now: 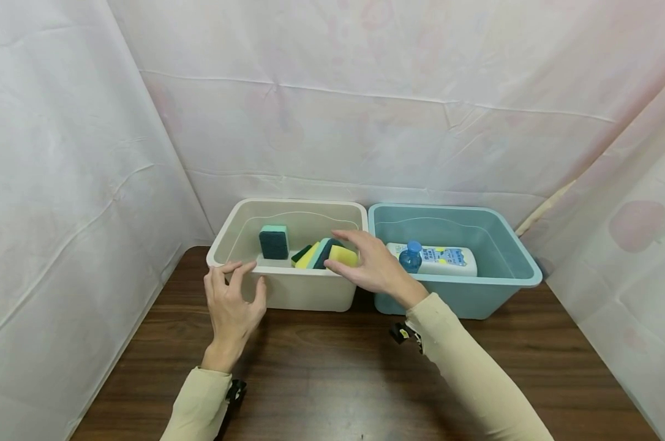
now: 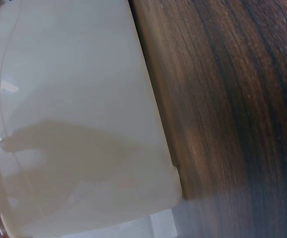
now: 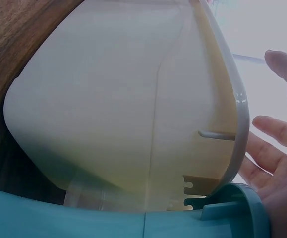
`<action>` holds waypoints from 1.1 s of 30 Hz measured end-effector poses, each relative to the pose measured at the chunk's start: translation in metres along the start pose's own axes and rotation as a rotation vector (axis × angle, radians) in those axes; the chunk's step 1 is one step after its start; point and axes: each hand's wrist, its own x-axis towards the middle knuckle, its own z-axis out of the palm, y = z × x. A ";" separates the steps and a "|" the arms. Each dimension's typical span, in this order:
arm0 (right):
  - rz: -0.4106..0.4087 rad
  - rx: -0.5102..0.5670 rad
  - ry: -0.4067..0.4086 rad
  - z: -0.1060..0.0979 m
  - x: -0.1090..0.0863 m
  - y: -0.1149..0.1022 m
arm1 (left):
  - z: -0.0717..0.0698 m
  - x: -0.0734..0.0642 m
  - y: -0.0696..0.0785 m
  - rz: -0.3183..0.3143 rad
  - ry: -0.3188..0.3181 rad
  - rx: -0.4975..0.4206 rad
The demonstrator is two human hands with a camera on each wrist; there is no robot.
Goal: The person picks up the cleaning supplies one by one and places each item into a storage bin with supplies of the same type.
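Observation:
Over the near left corner of a cream plastic bin, my left hand rests its fingertips on the front rim. Its thumb stands apart, in front of the bin's wall. My right hand hovers at the bin's right end, thumb and fingers spread around a yellow sponge. In the right wrist view that hand shows beyond the rim with nothing between its thumb and fingers. Beside the yellow sponge several green-and-yellow sponges lean together. A dark green scouring sponge stands upright against the back wall.
A blue bin stands close against the cream bin's right side. Inside it are a white bottle lying on its side and a small blue bottle. Both bins sit on a dark wooden table, with white curtains behind and beside.

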 end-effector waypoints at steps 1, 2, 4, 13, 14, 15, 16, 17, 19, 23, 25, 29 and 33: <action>0.001 0.001 0.003 0.000 -0.001 0.000 | 0.000 0.000 0.000 0.002 0.001 -0.001; 0.000 0.003 0.005 0.000 -0.002 0.000 | 0.000 0.000 0.000 0.003 0.002 -0.002; -0.005 0.008 0.012 0.000 -0.003 0.001 | 0.001 0.000 0.000 0.004 0.000 -0.004; -0.023 0.033 0.041 -0.001 -0.011 0.001 | 0.000 0.000 0.002 -0.007 -0.006 -0.015; -0.025 0.035 0.042 -0.001 -0.012 0.001 | 0.000 0.000 0.002 -0.007 -0.005 -0.019; -0.026 0.036 0.043 -0.001 -0.013 0.001 | 0.000 0.000 0.002 -0.007 -0.003 -0.022; -0.026 0.034 0.044 0.000 -0.014 0.000 | 0.000 0.000 0.002 -0.006 0.001 -0.025; -0.026 0.033 0.045 0.000 -0.015 0.000 | 0.000 0.000 0.002 -0.005 -0.001 -0.025; -0.028 0.030 0.050 0.000 -0.017 -0.001 | -0.001 0.000 0.002 -0.001 -0.004 -0.020; -0.049 0.032 0.071 0.000 -0.020 -0.001 | -0.002 0.001 0.000 -0.002 -0.013 -0.008; -0.067 0.045 0.085 0.000 -0.021 -0.002 | -0.003 0.001 -0.001 -0.005 -0.014 -0.006; -0.090 0.065 0.107 -0.001 -0.023 -0.003 | -0.002 0.000 -0.002 -0.006 -0.013 -0.006; -0.084 0.067 0.109 -0.002 -0.026 -0.004 | -0.002 -0.001 -0.002 -0.002 -0.008 -0.006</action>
